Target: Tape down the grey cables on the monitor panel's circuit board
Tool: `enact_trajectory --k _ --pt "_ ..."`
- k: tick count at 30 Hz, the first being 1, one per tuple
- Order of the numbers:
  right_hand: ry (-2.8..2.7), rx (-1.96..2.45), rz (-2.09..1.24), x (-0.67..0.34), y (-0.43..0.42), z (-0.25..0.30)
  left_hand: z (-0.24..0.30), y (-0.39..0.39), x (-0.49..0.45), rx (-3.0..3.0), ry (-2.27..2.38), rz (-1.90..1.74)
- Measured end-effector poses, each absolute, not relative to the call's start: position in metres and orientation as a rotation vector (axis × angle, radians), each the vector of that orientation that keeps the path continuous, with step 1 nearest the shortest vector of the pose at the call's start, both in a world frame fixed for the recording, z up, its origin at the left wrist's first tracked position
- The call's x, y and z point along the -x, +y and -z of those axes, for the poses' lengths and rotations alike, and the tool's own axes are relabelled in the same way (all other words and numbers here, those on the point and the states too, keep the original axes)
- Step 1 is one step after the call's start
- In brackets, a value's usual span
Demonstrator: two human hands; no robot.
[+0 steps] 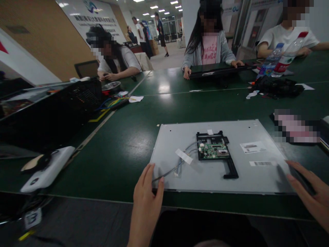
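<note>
A flat grey display panel [216,181] lies back side up on the green table in front of me. Near its middle sits a black plastic frame [232,169] around a green circuit board [214,151]. Grey cables run from the board toward the panel's left edge, under a strip of white tape [184,156]. My left hand [146,192] grips the near left corner, thumb over the top face and fingers along the side. At the right edge, my right hand [312,192] holds the panel between thumb and fingers; a dark strip shows between them.
To the left stands a large black casing [51,116], with a white device [47,169] nearer me. A blurred pink item [295,127] lies to the right. Farther back are bottles [286,58], a black bundle [276,85] and people seated around the table [123,137].
</note>
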State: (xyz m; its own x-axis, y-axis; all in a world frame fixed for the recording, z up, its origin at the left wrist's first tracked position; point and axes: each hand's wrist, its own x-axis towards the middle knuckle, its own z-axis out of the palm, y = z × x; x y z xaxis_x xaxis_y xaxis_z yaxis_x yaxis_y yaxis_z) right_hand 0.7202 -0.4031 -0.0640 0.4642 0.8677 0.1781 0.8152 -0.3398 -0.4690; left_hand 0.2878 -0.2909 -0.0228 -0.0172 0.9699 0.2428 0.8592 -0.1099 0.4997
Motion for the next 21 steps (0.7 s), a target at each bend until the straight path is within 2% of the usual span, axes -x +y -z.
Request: enact_trajectory --k 5,21 --pt "-1.222 2.251 -0.362 -0.719 -0.402 0.057 0.026 -0.292 -0.285 -2.059 1.954 -0.817" --pt "-1.204 2.143 -0.438 -0.727 -0.404 0.066 0.017 -0.286 -0.296 -1.99 1.995 -0.968"
